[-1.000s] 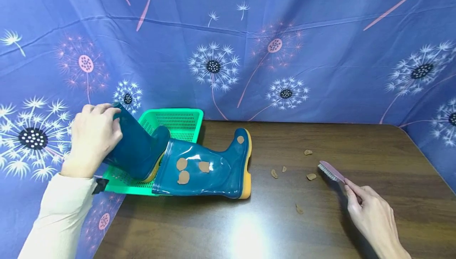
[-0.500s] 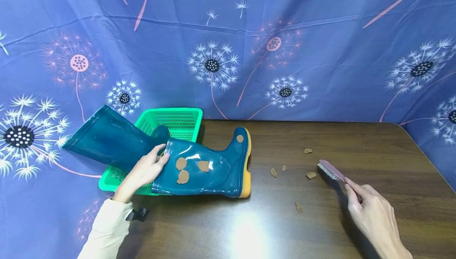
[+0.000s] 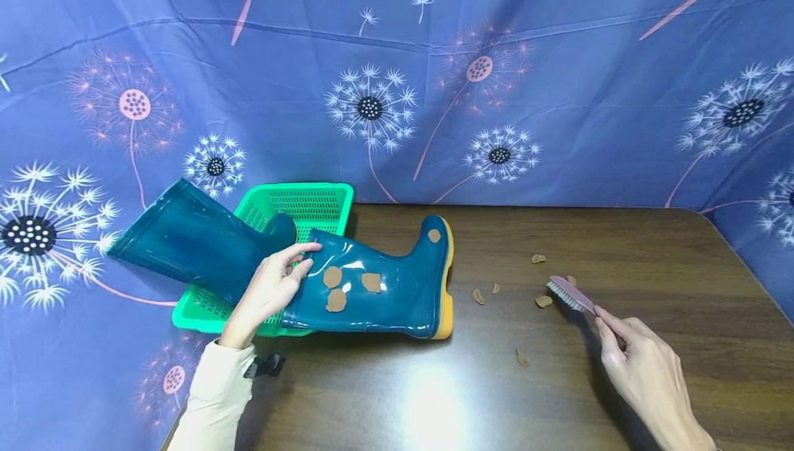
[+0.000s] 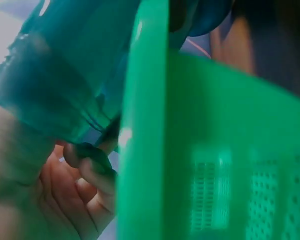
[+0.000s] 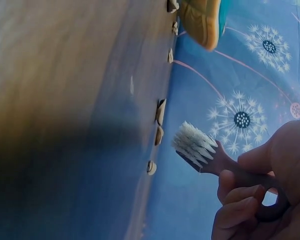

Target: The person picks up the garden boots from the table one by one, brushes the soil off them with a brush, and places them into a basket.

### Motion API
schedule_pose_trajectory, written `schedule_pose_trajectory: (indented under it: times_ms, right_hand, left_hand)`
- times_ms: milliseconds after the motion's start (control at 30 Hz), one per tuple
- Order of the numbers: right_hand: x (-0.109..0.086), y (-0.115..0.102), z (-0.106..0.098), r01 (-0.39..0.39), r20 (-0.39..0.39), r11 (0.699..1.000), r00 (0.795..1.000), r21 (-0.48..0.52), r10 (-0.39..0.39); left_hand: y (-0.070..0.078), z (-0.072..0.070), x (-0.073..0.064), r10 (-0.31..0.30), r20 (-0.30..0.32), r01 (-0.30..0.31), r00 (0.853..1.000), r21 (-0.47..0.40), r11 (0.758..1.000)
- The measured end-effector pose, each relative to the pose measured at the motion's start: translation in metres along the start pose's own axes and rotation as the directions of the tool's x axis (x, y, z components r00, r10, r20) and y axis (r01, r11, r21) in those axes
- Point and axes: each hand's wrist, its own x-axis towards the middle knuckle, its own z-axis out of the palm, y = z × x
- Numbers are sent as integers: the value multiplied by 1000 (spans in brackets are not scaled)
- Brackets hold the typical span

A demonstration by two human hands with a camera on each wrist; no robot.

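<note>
A blue rain boot (image 3: pixel 397 299) with a yellow sole lies on its side, its shaft end over the green basket's rim and several brown patches on it. My left hand (image 3: pixel 273 285) grips the boot at its top edge; in the left wrist view its fingers (image 4: pixel 97 175) curl at the shaft's rim. A second blue rain boot (image 3: pixel 192 237) leans in the green basket (image 3: pixel 344 206), its opening up to the left. Over the table at the right, my right hand (image 3: pixel 645 368) holds a pink-handled brush (image 3: pixel 573 294) by its handle, white bristles facing left.
Several brown flakes (image 3: pixel 543 301) are scattered on the wooden table (image 3: pixel 496 403) between the boot and the brush. A blue cloth (image 3: pixel 434 92) with dandelion prints hangs behind the table and at its sides.
My left hand has left the boot in the basket, moved right and taken hold of the lying boot's top edge. That boot has shifted slightly right. The brush has barely moved.
</note>
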Motion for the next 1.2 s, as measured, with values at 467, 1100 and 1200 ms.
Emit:
schedule_pose_trajectory:
  times_ms: [467, 1100, 1200]
  right_hand:
    - [15, -34, 6, 44, -71, 998, 997, 43, -41]
    - [57, -89, 81, 229, 17, 970, 973, 87, -231]
    - [54, -91, 83, 224, 9, 974, 974, 45, -225]
  left_hand:
    - [58, 13, 22, 81, 79, -72, 994, -103, 992]
    - [92, 16, 13, 77, 122, -48, 990, -231, 972]
    - [93, 16, 13, 94, 129, -63, 987, -230, 971]
